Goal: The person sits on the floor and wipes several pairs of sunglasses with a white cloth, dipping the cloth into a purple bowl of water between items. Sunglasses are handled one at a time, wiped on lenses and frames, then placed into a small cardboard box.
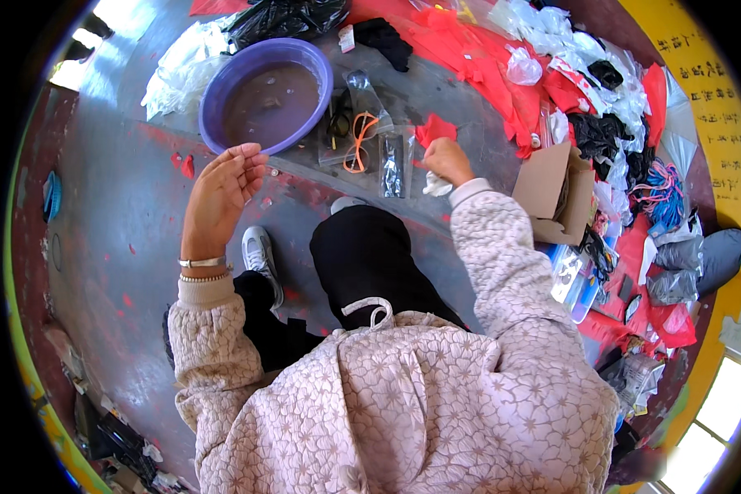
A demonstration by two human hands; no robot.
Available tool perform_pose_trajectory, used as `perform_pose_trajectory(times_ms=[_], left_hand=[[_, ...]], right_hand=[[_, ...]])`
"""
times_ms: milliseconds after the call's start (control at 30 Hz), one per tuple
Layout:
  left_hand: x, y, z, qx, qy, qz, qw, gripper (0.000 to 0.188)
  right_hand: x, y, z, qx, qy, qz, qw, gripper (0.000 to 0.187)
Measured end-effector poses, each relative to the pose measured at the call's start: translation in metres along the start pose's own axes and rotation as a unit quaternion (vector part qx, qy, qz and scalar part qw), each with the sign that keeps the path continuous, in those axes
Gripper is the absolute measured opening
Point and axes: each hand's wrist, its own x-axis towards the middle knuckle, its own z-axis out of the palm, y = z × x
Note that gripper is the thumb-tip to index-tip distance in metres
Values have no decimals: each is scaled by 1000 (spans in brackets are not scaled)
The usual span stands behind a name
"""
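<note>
My left hand (232, 185) is raised just in front of the purple basin (328, 86), its fingers stretched and slightly bent, with nothing in it. Murky water (276, 99) stands in the basin. My right hand (450, 160) is closed around a crumpled white piece of tissue or cloth (436, 186), which sticks out below the fist. Just beyond that fist lies a red cloth scrap (435, 129). Between my hands, a looped orange cord (359, 148) rests on the floor beside a clear plastic bag (393, 169) with something dark and shiny inside.
An open cardboard box (543, 188) stands to the right. Behind it spread red sheeting (486, 78), white plastic bags (552, 37) and bundled coloured cords (663, 193). A black plastic bag (288, 20) and clear plastic (185, 70) lie by the basin. My shoe (259, 255) is at lower left.
</note>
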Motion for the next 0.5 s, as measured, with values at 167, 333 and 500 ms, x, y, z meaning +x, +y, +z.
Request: perform_pose_trajectory(times_ms=[167, 333, 500], left_hand=[[-13, 5, -9, -3, 8, 0, 1000, 24], [-25, 7, -9, -5, 16, -4, 1000, 23], [-28, 4, -14, 8, 9, -12, 1000, 22]], right_hand=[[-4, -49, 19, -130, -68, 103, 984, 44], [-2, -44, 44, -170, -73, 93, 978, 50], [7, -32, 49, -108, -59, 130, 984, 39]])
